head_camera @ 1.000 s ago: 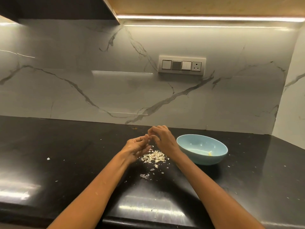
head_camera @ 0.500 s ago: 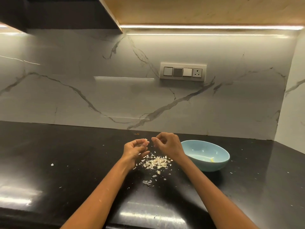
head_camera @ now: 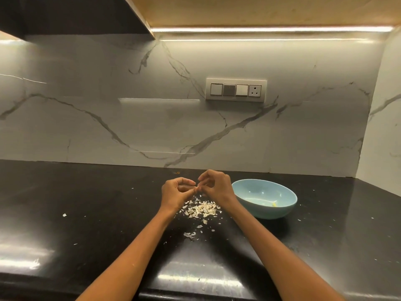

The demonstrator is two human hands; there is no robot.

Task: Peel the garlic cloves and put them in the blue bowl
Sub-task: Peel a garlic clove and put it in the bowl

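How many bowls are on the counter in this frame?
1. The blue bowl stands on the black counter, just right of the right hand and the peel pile. None other shows.

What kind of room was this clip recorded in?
Most likely a home kitchen: a glossy black stone countertop against a white marble-veined backsplash, a wall switch-and-socket plate under a cabinet light strip, and a pale blue ceramic bowl beside a pile of garlic skins.

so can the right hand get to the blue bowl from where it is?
Probably yes: the right hand is just left of the blue bowl, nothing lies between them, and the bowl's mouth is uncovered.
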